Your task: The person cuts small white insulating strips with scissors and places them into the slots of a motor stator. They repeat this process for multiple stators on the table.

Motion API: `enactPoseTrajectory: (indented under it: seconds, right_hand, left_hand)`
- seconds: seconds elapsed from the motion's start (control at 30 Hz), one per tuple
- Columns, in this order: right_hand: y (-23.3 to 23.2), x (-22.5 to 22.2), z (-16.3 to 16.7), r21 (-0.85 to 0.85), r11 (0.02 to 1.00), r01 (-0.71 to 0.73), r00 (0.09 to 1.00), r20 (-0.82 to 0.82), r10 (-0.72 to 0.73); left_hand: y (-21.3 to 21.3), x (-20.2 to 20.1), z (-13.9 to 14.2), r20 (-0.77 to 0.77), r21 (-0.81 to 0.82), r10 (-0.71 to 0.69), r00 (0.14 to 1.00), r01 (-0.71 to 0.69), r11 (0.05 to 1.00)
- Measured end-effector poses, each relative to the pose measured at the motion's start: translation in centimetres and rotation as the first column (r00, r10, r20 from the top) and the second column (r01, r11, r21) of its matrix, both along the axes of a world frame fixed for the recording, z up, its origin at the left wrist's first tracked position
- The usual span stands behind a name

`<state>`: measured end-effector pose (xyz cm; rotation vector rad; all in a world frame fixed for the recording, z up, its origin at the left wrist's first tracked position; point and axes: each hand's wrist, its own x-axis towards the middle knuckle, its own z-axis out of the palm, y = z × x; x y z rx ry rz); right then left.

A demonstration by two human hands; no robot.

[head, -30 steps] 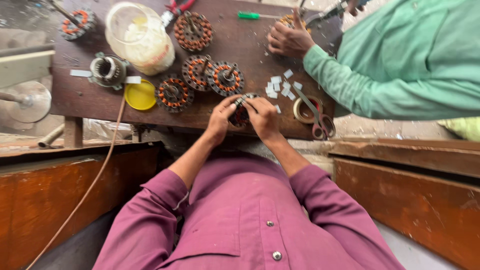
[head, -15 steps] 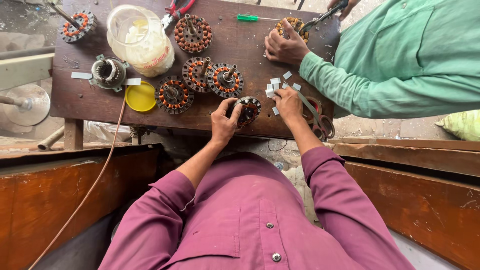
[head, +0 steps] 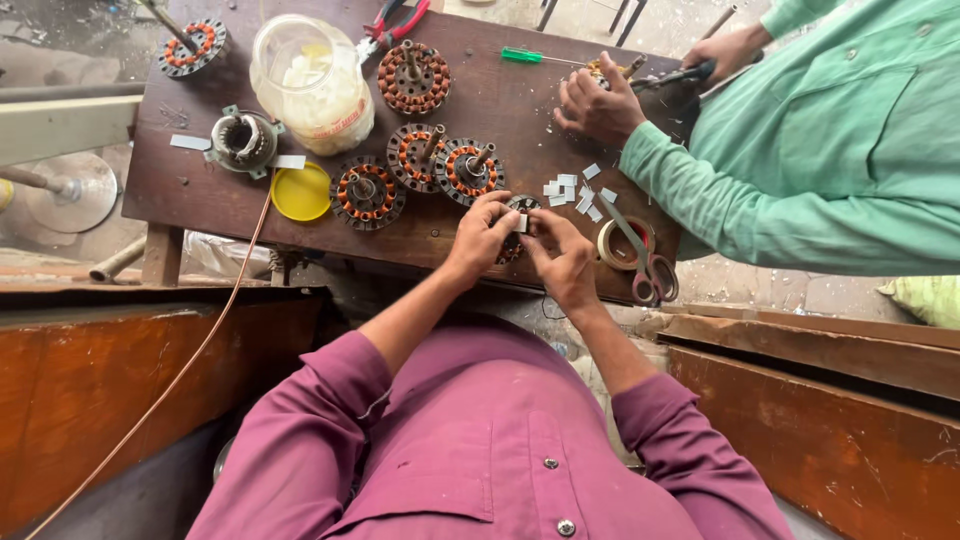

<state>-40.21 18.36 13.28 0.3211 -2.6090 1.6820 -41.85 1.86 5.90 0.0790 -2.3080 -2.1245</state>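
Person in maroon shirt stands at the near edge of the bench [head: 200,190]. Both hands meet over one stator [head: 517,232] lying flat at that edge, close in front of the body.

Left hand [head: 483,232]: fingers curled, clasping the stator's left rim, thumb and forefinger pinched on a small pale slip [head: 521,222]. Right hand [head: 562,258]: fingers narrowed, tips touching the same slip from the right. The slip sits between the two hands, on top of the stator; its long axis cannot be told, it is mostly covered. Both hands equally near; neither has any reach to make.

More slips [head: 578,192] lie loose just beyond the right hand. Scissors [head: 643,262] and a tape roll [head: 618,243] lie to its right, blades pointing away from the person. Three more stators [head: 440,165] sit just beyond the left hand.

A co-worker's hand [head: 597,100], green sleeve, works on a separate piece at the far right, well apart.
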Motion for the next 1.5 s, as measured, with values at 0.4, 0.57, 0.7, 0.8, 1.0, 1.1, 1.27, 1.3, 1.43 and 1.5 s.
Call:
enactPoseTrajectory:
  seconds: [0.4,0.57,0.7,0.8,1.0,1.1,1.27,1.3,1.43,1.5]
  right_hand:
    - [-0.2,-1.4,-0.3,0.063,0.997,-0.052,0.972,-0.226,0.065]
    - [-1.0,-2.5,-1.4,-0.006,1.0,-0.019,0.973,-0.229,0.017]
    - [-1.2,-2.9,-1.7,0.134,0.986,-0.095,0.948,-0.292,0.131]
    - [-1.3,-3.1,-1.7,0.184,0.971,-0.153,0.937,-0.287,0.202]
    - [-2.5,-3.3,-1.4,0.172,0.984,-0.036,0.982,-0.178,0.067]
    - [-2.4,-2.6,-0.8,0.267,0.963,-0.034,0.955,-0.275,0.111]
    - [-1.8,-2.0,-0.6,0.237,0.968,-0.085,0.928,-0.334,0.163]
    - [-1.9,-2.0,-0.8,0.251,0.965,-0.074,0.919,-0.358,0.163]
    - [-1.3,-2.9,-1.7,0.253,0.967,-0.028,0.938,-0.329,0.113]
    - [0.4,-3.6,-1.9,0.245,0.968,0.055,0.955,-0.297,0.022]
  left_hand:
    - [-2.3,-0.2,2.0,0.062,0.262,-0.197,0.979,0.174,0.949]
    - [-2.5,0.0,0.4,-0.006,0.517,-0.17,0.985,0.149,0.843]
    - [-2.1,0.8,-1.0,0.155,0.642,-0.092,0.984,-0.03,0.766]
    - [-1.5,1.6,-1.8,0.226,0.639,-0.062,0.972,-0.1,0.763]
    - [-1.3,1.6,-2.4,0.175,0.619,-0.064,0.982,-0.059,0.783]
    - [-1.6,1.6,-2.2,0.196,0.589,-0.054,0.979,-0.073,0.805]
    - [-1.3,1.9,-1.5,0.144,0.566,-0.012,0.989,-0.073,0.821]
    - [-1.2,1.9,-1.3,0.105,0.535,0.032,0.994,-0.084,0.841]
    - [0.0,2.4,-0.6,0.0,0.296,0.109,0.994,-0.104,0.949]
    - [-0.8,2.2,-0.1,0.088,0.228,0.039,0.995,-0.059,0.972]
